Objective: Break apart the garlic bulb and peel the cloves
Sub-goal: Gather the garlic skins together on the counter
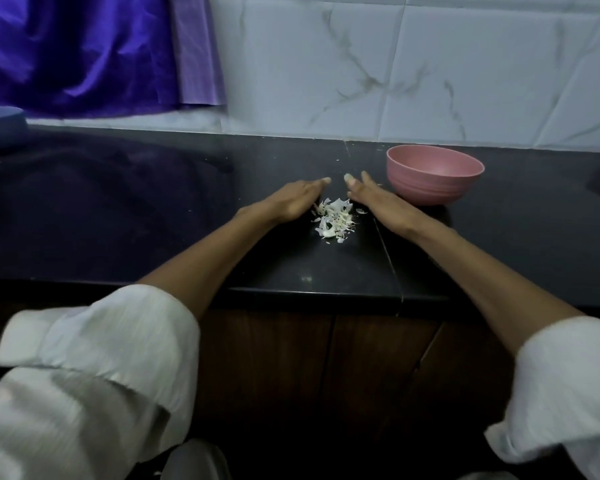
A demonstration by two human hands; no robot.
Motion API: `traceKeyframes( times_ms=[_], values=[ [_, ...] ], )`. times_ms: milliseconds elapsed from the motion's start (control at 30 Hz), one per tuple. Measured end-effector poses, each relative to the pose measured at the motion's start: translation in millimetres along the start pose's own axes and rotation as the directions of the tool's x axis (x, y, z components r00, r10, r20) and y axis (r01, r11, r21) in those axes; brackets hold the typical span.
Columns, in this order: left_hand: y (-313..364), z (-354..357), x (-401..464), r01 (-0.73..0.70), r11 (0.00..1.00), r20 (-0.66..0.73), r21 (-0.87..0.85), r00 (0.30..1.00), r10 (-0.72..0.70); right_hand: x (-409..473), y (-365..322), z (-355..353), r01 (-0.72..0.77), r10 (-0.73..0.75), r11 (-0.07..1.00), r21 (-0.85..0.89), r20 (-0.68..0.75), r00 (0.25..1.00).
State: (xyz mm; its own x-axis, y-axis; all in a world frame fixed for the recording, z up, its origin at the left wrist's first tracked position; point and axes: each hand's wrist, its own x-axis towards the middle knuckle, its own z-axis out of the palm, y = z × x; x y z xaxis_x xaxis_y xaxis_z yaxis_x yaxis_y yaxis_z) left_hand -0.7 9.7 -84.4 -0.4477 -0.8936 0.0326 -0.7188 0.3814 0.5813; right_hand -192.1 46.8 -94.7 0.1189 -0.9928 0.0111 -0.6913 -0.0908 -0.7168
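Both hands flat, fingers straight, holding nothing: left hand point(293, 199) and right hand point(378, 202) cup skins point(335, 220) between them, likely to sweep heap together. Bowl point(435, 174) just beyond right hand; inside hidden, peeled cloves probably there.

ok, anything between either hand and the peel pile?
Nothing visible. The left hand and right hand lie flat on the countertop, flanking the garlic peel pile. The pink bowl sits off to the right.
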Motion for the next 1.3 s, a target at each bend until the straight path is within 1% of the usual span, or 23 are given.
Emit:
traceKeyframes(
  times_ms=[100,133,200,267,300,333,367,400,433,500,567,667,733,800,933,1033,1100,1200,1233,1300],
  values=[
    [-1.1,7.4,-4.8,-0.058,0.998,0.04,-0.026,0.997,0.059,-3.9,2.3,9.4,0.06,-0.06,0.998,-0.014,0.019,0.998],
    [-2.4,7.5,-8.5,-0.072,0.996,0.058,-0.056,0.996,0.075,-7.6,4.0,10.9,0.074,-0.074,0.997,0.001,0.038,0.997],
    [-3.7,4.9,-17.4,-0.09,0.982,0.08,-0.167,0.991,0.105,-14.0,7.8,11.4,0.097,-0.102,0.992,0.085,0.06,0.993],
    [-6.2,-0.1,-25.2,-0.059,0.964,0.055,-0.259,0.996,0.076,-17.2,11.4,7.3,0.09,-0.102,0.977,0.193,0.056,0.993],
    [-7.9,-3.8,-28.4,-0.055,0.965,0.024,-0.258,0.998,0.063,-19.2,11.5,4.6,0.098,-0.114,0.969,0.227,0.056,0.992],
    [-10.0,-7.6,-31.5,-0.062,0.973,-0.019,-0.223,0.998,0.059,-22.4,9.2,2.8,0.117,-0.135,0.964,0.241,0.061,0.989],
    [-11.3,-10.9,-34.9,-0.076,0.983,-0.066,-0.168,0.996,0.066,-24.9,5.8,3.2,0.141,-0.159,0.965,0.22,0.07,0.985],
    [-11.5,-13.8,-38.0,-0.086,0.989,-0.102,-0.121,0.992,0.074,-26.3,2.2,3.7,0.174,-0.188,0.972,0.158,0.079,0.979],
    [-10.1,-15.8,-40.9,-0.096,0.992,-0.125,-0.084,0.989,0.085,-25.9,-1.5,4.7,0.211,-0.214,0.976,0.048,0.095,0.972],
    [-6.0,-15.7,-44.1,-0.117,0.992,-0.142,-0.043,0.984,0.11,-21.0,-8.3,12.5,0.29,-0.266,0.939,-0.184,0.145,0.953],
    [-2.6,-12.5,-45.0,-0.128,0.991,-0.16,-0.028,0.979,0.122,-13.9,-12.1,22.6,0.327,-0.282,0.898,-0.294,0.185,0.941],
    [-2.7,-9.2,-45.1,-0.127,0.992,-0.164,-0.017,0.979,0.122,-8.3,-16.9,32.6,0.364,-0.314,0.865,-0.346,0.194,0.929],
    [-4.2,-7.6,-44.9,-0.121,0.993,-0.146,0.0,0.982,0.12,-11.6,-18.1,34.8,0.424,-0.384,0.82,-0.384,0.179,0.906],
    [-6.2,-6.3,-44.6,-0.109,0.994,-0.137,0.007,0.985,0.109,-15.8,-17.0,36.1,0.46,-0.448,0.801,-0.384,0.125,0.885],
    [-7.2,-2.0,-46.7,-0.096,0.995,-0.136,0.017,0.986,0.098,-20.7,-16.2,38.3,0.494,-0.525,0.791,-0.362,0.014,0.851],
    [-3.0,0.3,-50.1,-0.085,0.996,-0.149,0.024,0.985,0.088,-23.8,-20.7,39.4,0.53,-0.584,0.736,-0.422,0.001,0.812],
    [0.8,2.5,-52.6,-0.071,0.996,-0.19,0.061,0.978,0.082,-22.6,-23.8,37.6,0.525,-0.602,0.711,-0.469,-0.019,0.798],
    [2.2,7.5,-52.8,-0.053,0.987,-0.279,0.151,0.956,0.094,-17.3,-26.1,34.1,0.498,-0.622,0.718,-0.487,-0.128,0.772],
    [2.2,9.5,-52.3,-0.046,0.983,-0.294,0.177,0.951,0.097,-17.0,-26.6,34.1,0.492,-0.62,0.72,-0.489,-0.135,0.773],
    [4.2,14.6,-51.9,-0.04,0.973,-0.299,0.229,0.948,0.109,-20.7,-28.1,34.9,0.474,-0.598,0.718,-0.51,-0.102,0.795]
  ],
)
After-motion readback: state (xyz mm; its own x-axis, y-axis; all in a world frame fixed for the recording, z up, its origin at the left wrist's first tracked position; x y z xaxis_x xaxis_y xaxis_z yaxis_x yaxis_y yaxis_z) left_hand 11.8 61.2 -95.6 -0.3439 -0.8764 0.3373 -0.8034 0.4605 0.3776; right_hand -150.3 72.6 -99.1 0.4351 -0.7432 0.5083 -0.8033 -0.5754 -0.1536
